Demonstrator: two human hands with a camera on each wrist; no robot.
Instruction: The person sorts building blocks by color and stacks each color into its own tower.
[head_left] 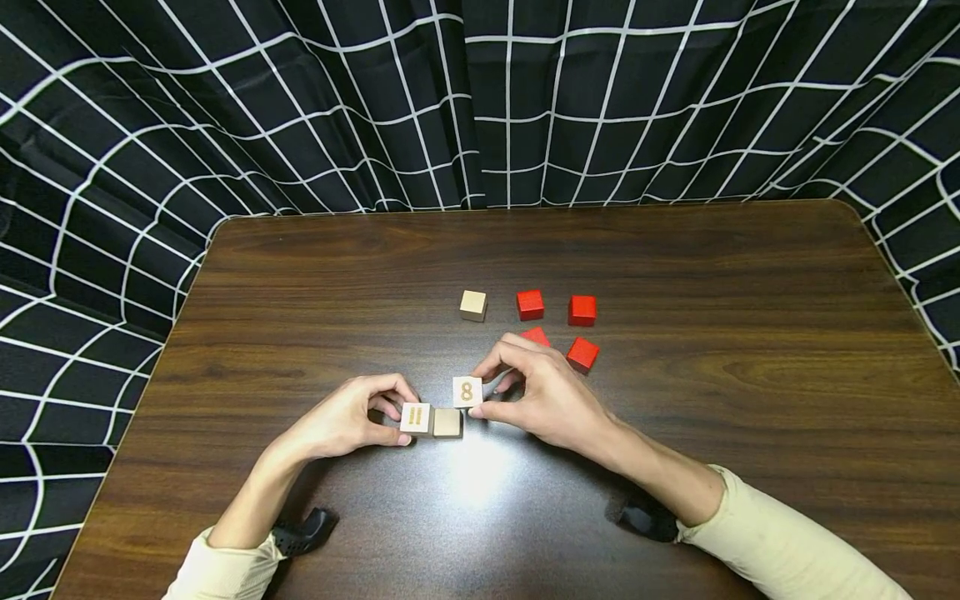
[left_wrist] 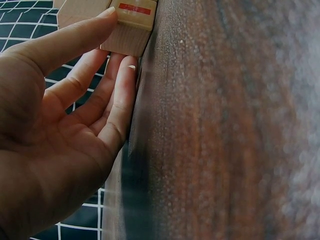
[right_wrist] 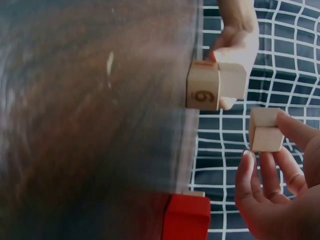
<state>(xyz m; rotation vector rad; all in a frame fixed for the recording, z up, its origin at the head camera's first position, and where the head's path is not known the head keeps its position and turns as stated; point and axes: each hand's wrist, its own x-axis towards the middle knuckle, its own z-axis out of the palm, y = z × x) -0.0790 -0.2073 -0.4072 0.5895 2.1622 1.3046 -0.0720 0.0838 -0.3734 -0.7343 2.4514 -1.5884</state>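
My left hand (head_left: 339, 419) pinches a pale wooden block marked with gold bars (head_left: 416, 417) between thumb and fingers. Close against its right side is a plain-topped wooden block (head_left: 448, 422). A wooden block with a red bar (left_wrist: 134, 27) shows near my left fingertips in the left wrist view. In the right wrist view, a block with a 6 (right_wrist: 203, 90) sits at the tabletop beside the left hand. My right hand (head_left: 551, 396) grips a wooden block with a gold 8 (head_left: 467, 392) by its edges, just behind and right of the plain-topped block.
Several red blocks (head_left: 582, 311) lie beyond my right hand, which partly covers one red block (head_left: 536, 336). Another plain wooden block (head_left: 473, 306) stands left of them on the brown table (head_left: 712, 358). A black curtain with white grid lines (head_left: 570, 100) surrounds the table.
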